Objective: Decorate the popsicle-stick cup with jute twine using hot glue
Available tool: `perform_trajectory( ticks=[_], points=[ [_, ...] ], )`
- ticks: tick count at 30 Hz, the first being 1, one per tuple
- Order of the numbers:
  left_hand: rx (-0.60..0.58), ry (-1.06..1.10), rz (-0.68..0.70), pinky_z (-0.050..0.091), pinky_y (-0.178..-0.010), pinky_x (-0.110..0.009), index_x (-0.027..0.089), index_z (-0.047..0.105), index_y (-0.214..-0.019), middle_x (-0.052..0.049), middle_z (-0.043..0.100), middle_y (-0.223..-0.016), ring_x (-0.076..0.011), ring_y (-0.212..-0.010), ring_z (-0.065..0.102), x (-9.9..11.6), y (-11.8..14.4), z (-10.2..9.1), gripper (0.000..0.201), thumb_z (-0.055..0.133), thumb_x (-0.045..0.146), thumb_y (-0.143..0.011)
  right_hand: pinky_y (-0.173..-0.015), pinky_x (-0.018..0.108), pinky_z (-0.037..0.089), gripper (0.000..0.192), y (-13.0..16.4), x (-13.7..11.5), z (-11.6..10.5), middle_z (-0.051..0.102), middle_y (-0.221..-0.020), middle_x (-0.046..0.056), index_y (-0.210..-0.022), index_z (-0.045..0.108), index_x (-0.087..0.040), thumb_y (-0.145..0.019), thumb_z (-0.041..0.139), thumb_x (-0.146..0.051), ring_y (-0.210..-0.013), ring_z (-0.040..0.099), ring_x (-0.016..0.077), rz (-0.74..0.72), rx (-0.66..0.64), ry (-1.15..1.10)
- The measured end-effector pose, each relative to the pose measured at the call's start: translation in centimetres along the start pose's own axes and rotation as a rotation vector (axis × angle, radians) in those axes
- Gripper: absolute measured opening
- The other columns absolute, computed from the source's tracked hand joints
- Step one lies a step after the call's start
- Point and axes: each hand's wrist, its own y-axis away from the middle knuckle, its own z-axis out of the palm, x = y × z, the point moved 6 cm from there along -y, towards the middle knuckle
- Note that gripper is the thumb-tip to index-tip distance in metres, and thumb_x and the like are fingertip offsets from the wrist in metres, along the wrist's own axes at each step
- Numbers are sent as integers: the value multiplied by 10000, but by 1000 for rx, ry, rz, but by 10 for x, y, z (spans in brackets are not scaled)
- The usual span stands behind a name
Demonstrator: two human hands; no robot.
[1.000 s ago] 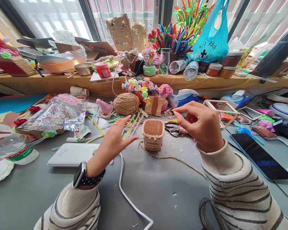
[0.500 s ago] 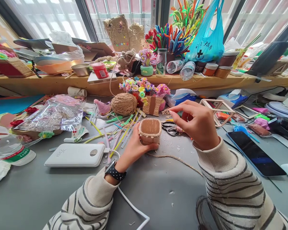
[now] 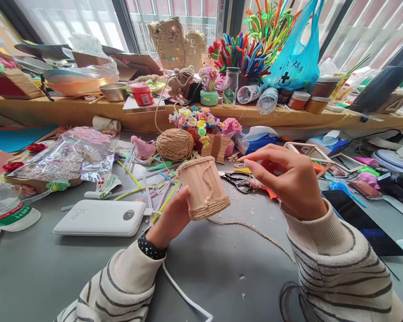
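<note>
A grey table (image 3: 221, 268) bears a white power bank (image 3: 100, 218), twine ball (image 3: 174, 144), scissors (image 3: 237, 181) and phone (image 3: 366, 223).

Twine-wrapped stick basket (image 3: 204, 188) being gripped by left hand (image 3: 170, 217) — tilted above grey table (image 3: 221, 268), right hand (image 3: 285, 179) being held just beside it — twine (image 3: 251, 229) trailing

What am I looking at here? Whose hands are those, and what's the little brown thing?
There is no machine here. A person wears a camera on their head, so you see their own two hands from above. The left hand holds up a small basket made of flat wooden sticks, with brown twine wound round its bottom. A strand of twine trails from it across the grey table. The right hand hovers beside the basket, fingers pinched; I cannot tell if it grips anything. On the table lie a ball of twine, scissors, a white power bank and a phone.
</note>
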Motion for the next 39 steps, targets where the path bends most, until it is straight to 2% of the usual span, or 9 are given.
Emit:
perform_trajectory(
  ticks=[6,10,15,18,23,26,31,35,39],
  points=[
    [-88,49,-129,375,-993,-443,172,676,-994,-92,700,-1007,-341,-1166,507,-11,10,8,522,648,563,-649,-431,198,368,74,8,1,19,613,-736,-8,-792,692,-204,-773,624,-228,-519,464,50,50,54,-194],
    [-110,35,-133,377,-997,-430,187,674,-1019,-83,694,-1029,-335,-1181,496,-15,12,10,529,636,576,-663,-442,193,374,69,11,1,30,623,-749,-16,-796,688,-215,-780,620,-213,-546,480,50,63,81,-278],
    [-104,10,-111,351,-1022,-392,218,593,-1176,-68,659,-1123,-295,-1208,477,-19,12,14,537,616,515,-729,-518,231,437,85,17,-4,38,626,-782,-1,-802,682,-227,-788,606,-193,-674,563,100,19,126,-284],
    [-81,34,-144,358,-1009,-392,176,610,-1149,-94,665,-1104,-295,-1178,503,-24,10,15,556,580,555,-742,-548,248,459,114,22,-10,42,627,-789,0,-834,682,-242,-778,609,-174,-720,573,116,-54,134,-286],
    [14,57,-85,415,-925,-382,147,585,-1159,-97,674,-1049,-281,-1087,561,-20,6,13,570,500,574,-790,-573,258,472,130,27,-15,53,633,-777,2,-843,675,-243,-768,609,-160,-731,573,121,-137,84,-348],
    [-90,71,-87,418,-913,-386,131,558,-1184,-120,641,-1109,-295,-1107,543,-19,8,19,593,523,562,-779,-558,250,465,118,29,-14,61,617,-736,-1,-824,673,-225,-754,610,-155,-697,567,115,-128,45,-348],
    [-256,47,-83,391,-944,-400,204,501,-1238,-92,570,-1237,-271,-1141,512,-19,12,25,569,681,334,-715,-554,250,462,110,26,-12,61,632,-742,9,-793,672,-210,-755,589,-149,-683,573,114,-99,73,-349],
    [-290,38,-32,401,-934,-365,216,527,-1210,-73,603,-1191,-232,-1091,548,-17,13,27,535,697,310,-712,-531,235,449,107,22,-10,55,636,-755,7,-798,674,-207,-761,588,-155,-656,558,101,-65,40,-332],
    [-299,23,-4,398,-945,-374,223,476,-1271,-78,596,-1204,-236,-1088,550,-14,13,27,583,669,347,-735,-500,220,432,107,17,-13,47,646,-769,13,-827,678,-197,-769,593,-167,-631,546,92,-134,-59,-230]
  ],
)
